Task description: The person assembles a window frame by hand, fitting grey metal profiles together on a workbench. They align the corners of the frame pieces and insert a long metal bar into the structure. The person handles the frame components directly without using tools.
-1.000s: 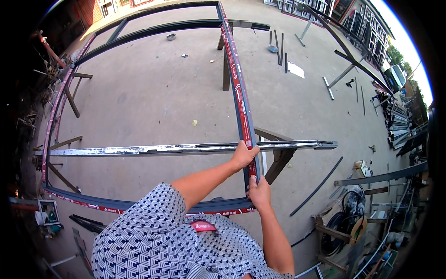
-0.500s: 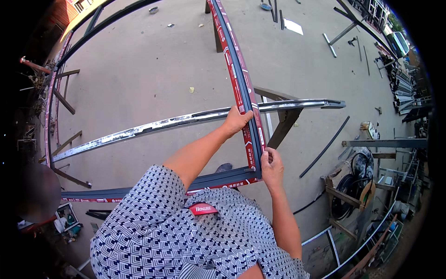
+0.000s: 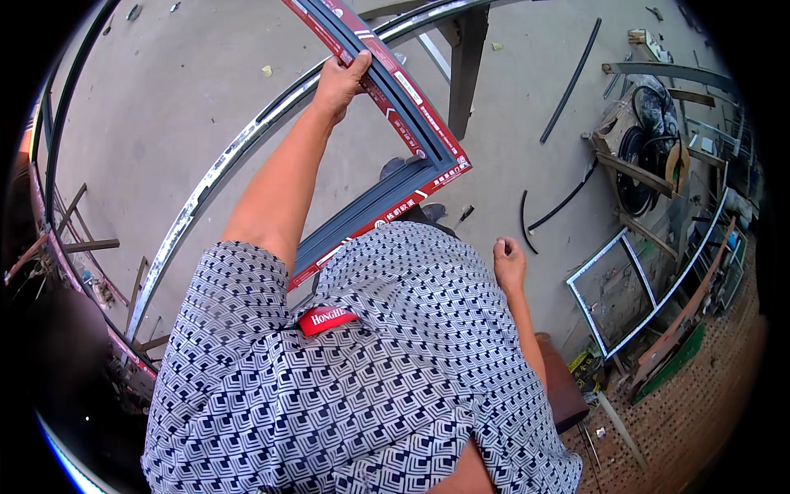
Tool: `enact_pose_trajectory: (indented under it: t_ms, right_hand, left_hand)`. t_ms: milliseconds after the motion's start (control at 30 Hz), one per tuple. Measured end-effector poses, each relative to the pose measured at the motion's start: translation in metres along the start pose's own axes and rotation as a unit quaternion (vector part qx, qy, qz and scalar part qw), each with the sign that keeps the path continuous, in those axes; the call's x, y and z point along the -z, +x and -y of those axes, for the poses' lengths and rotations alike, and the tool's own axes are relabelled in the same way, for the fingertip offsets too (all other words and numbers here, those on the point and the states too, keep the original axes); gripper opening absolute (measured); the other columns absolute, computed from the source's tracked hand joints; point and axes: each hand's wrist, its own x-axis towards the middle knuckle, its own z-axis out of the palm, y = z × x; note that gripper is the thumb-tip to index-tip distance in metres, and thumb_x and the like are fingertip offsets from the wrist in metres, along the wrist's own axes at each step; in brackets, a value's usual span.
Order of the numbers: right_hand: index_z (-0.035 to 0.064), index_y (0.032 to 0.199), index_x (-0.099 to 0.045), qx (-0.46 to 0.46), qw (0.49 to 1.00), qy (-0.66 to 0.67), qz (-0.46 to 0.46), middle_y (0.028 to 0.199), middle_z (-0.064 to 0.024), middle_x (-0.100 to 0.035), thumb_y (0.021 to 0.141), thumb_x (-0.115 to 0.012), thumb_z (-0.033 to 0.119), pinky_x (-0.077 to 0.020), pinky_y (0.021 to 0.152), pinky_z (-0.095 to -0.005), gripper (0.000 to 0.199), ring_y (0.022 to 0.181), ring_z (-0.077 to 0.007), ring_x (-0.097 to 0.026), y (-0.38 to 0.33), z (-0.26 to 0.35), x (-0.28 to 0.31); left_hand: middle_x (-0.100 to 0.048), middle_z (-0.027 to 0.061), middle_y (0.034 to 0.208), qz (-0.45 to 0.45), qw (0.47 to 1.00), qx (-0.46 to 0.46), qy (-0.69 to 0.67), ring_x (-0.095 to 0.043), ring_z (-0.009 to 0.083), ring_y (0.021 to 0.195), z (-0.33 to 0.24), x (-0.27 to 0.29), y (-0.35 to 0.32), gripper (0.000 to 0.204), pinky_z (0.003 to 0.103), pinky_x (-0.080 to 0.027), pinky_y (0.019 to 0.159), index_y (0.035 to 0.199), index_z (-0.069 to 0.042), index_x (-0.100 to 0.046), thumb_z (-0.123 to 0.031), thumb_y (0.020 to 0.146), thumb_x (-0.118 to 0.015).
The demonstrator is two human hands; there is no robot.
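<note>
left hand [image 3: 339, 81]: closed on the frame rail, arm stretched forward.
right hand [image 3: 509, 262]: loosely curled, nothing held; taken off the frame since half a second ago, now lowered by the hip.
frame [image 3: 403, 123]: dark grey with red-taped edges, corner [image 3: 451, 165] just ahead of the torso, held one-handed only.
silver bar [image 3: 214, 177]: crossed under the frame.
floor [image 3: 189, 107]: concrete, black strips [image 3: 568, 86] scattered to the right.
</note>
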Motion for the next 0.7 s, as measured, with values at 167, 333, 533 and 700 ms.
enact_pose_trajectory:
  t_ms: [167,333,533,700]
  right_hand:
    - [-0.0032,0.118,-0.074,-0.023,0.999,0.002,0.035,0.108,-0.0192,-0.079,0.101,-0.064,0.031,-0.0576,0.091,-0.0389,0.039,0.100,-0.0280,-0.076,-0.001,-0.018,-0.012]
    - [-0.0027,0.122,-0.073,-0.006,0.999,0.006,0.043,0.113,-0.0217,-0.078,0.102,-0.064,0.031,-0.0566,0.095,-0.0397,0.041,0.106,-0.0306,-0.075,0.012,0.005,-0.005]
    - [-0.0020,0.126,-0.072,0.013,0.999,0.007,0.038,0.116,-0.0218,-0.078,0.103,-0.063,0.031,-0.0562,0.097,-0.0399,0.041,0.109,-0.0308,-0.075,0.030,0.038,0.004]
    - [-0.0007,0.127,-0.071,0.053,0.997,0.005,0.056,0.117,-0.0211,-0.077,0.105,-0.061,0.031,-0.0560,0.097,-0.0393,0.040,0.109,-0.0299,-0.075,0.034,0.088,0.004]
  left_hand:
    - [-0.074,0.0077,0.108,0.018,1.000,0.002,-0.005,-0.072,0.0171,0.094,0.002,0.001,0.003,0.059,0.038,-0.060,0.090,0.124,-0.001,-0.061,-0.053,0.099,-0.075]
    - [-0.074,0.0078,0.109,0.022,1.000,0.007,0.002,-0.073,0.0179,0.097,0.006,0.005,0.011,0.057,0.035,-0.060,0.090,0.125,0.000,-0.061,-0.051,0.102,-0.072]
    - [-0.072,0.0076,0.112,0.034,0.999,0.010,0.006,-0.071,0.0175,0.099,0.000,0.004,0.007,0.057,0.035,-0.059,0.094,0.127,-0.001,-0.061,-0.051,0.102,-0.071]
    - [-0.072,0.0072,0.113,0.052,0.999,-0.005,0.001,-0.070,0.0173,0.102,-0.002,0.006,0.002,0.058,0.036,-0.058,0.097,0.128,-0.001,-0.061,-0.052,0.102,-0.071]
